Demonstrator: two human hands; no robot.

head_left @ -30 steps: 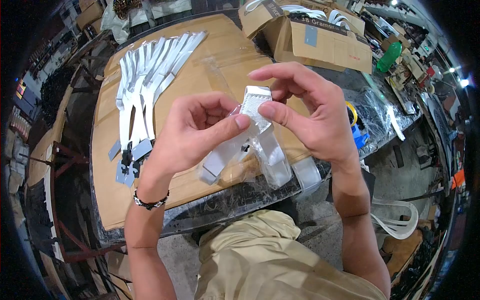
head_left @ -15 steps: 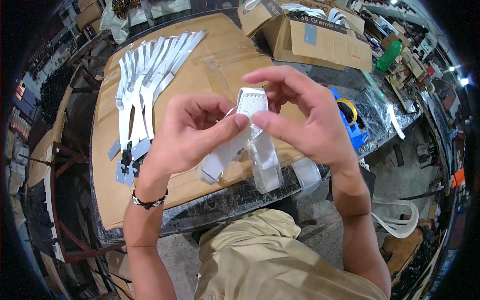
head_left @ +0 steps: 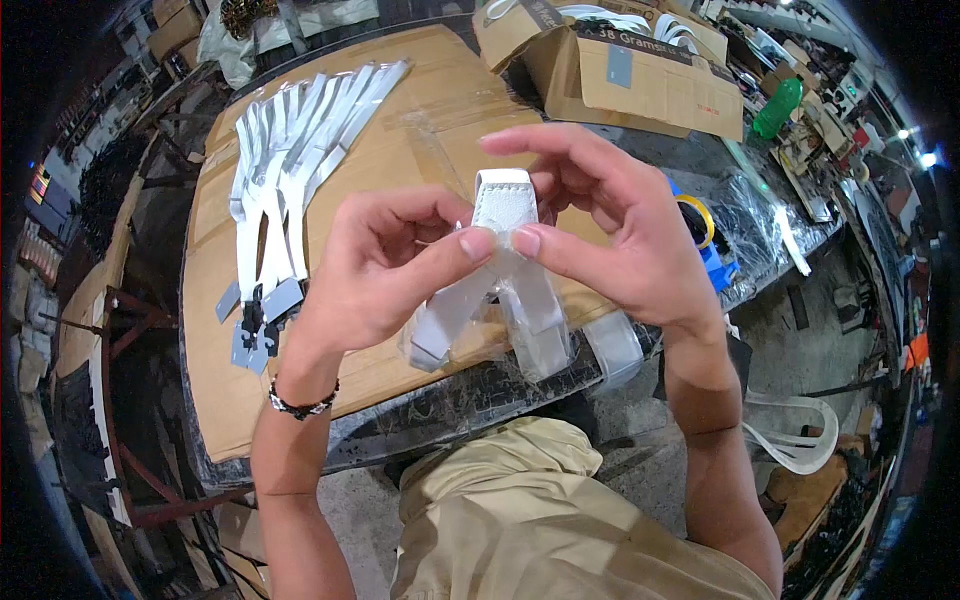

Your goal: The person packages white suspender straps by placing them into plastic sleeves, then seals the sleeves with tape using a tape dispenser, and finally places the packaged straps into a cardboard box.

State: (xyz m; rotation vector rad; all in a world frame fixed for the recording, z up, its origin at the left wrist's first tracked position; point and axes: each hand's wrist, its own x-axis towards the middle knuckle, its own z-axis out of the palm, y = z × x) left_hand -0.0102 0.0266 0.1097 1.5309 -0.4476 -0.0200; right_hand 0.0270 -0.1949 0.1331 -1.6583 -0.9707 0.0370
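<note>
Between my two hands is a white stitched strap (head_left: 506, 205), with a folded loop at its top. Two tails in clear plastic sleeves (head_left: 536, 318) spread downward from it. My left hand (head_left: 405, 260) pinches its left side, thumb in front and fingers curled behind. Opposite, my right hand (head_left: 610, 225) presses its thumb on the right side, with the index finger raised above the loop. The fingertips behind the strap are hidden. Left of my hands, a fanned bundle of similar white straps (head_left: 285, 150) lies on the cardboard, with grey tags (head_left: 284, 298) at the near end.
A cardboard sheet (head_left: 420, 80) covers much of the table. An opened carton (head_left: 650, 95) with white straps stands at the back right. Nearby are a green bottle (head_left: 778, 108), a yellow tape roll (head_left: 697, 222) in a blue holder (head_left: 718, 268) and crumpled clear plastic (head_left: 755, 240).
The strap has turned slightly to face me more squarely, its loop a little higher. Its sleeved tails have shifted slightly right. Both hands keep their grip.
</note>
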